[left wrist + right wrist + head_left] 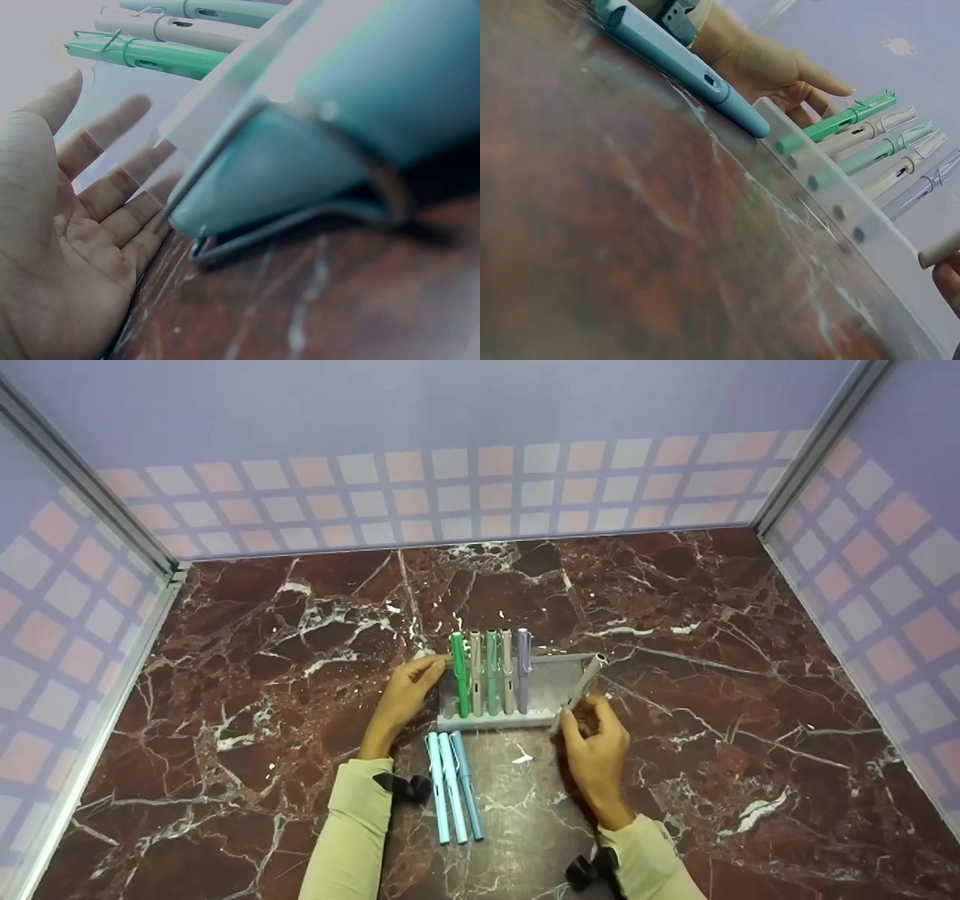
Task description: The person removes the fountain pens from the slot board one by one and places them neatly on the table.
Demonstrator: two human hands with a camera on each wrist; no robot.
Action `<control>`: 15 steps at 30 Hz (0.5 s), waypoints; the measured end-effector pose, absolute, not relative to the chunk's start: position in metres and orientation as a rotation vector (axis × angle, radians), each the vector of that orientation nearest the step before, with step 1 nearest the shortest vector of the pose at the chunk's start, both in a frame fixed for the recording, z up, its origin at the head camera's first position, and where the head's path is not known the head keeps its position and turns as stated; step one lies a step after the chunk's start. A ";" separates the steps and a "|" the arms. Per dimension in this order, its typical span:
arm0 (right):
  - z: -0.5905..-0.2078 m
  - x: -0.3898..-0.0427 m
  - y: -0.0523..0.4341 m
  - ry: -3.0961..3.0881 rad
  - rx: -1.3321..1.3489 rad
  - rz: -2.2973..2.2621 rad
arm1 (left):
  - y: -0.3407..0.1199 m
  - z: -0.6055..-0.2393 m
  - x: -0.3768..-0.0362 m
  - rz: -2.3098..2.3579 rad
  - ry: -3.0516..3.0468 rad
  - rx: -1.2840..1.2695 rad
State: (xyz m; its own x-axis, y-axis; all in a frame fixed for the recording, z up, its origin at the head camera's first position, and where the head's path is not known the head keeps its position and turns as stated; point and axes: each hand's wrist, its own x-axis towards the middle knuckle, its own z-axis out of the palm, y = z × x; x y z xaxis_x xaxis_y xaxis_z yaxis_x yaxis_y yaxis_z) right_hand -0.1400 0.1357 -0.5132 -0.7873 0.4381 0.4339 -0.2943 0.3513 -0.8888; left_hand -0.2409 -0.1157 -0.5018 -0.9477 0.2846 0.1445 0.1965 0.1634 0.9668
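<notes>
A clear pen rack [551, 684] stands on the table, holding a row of upright capped pens: bright green [460, 679], beige [476, 667], teal [492, 675], another beige [508, 667] and lavender [523, 675]. At its right end my right hand [600, 746] pinches a greyish pen [589, 681] by the lower part, its top leaning right. My left hand [405, 697] is at the rack's left edge; in the left wrist view, its extended fingers [112, 195] show through the clear plastic. Most of the right hand is outside the right wrist view.
Before the rack lie two light blue pens [439, 791] and a darker blue pen [468, 791], side by side. One looms close in the left wrist view. The dark red marbled table [300, 780] is bordered by a checked back wall [450, 499] and side panels.
</notes>
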 end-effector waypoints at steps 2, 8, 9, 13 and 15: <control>-0.508 -0.136 0.138 -1.993 -0.128 1.496 | -0.116 -0.501 -0.240 1.928 2.346 0.485; -0.530 -0.140 0.159 -2.024 -0.166 1.505 | -0.115 -0.502 -0.238 1.922 2.383 0.488; -0.535 -0.141 0.164 -2.023 -0.173 1.513 | -0.115 -0.502 -0.238 1.922 2.387 0.489; -0.543 -0.143 0.181 -2.008 -0.224 1.537 | -0.114 -0.502 -0.238 1.918 2.405 0.501; -0.544 -0.143 0.185 -2.014 -0.250 1.517 | -0.114 -0.501 -0.239 1.909 2.403 0.498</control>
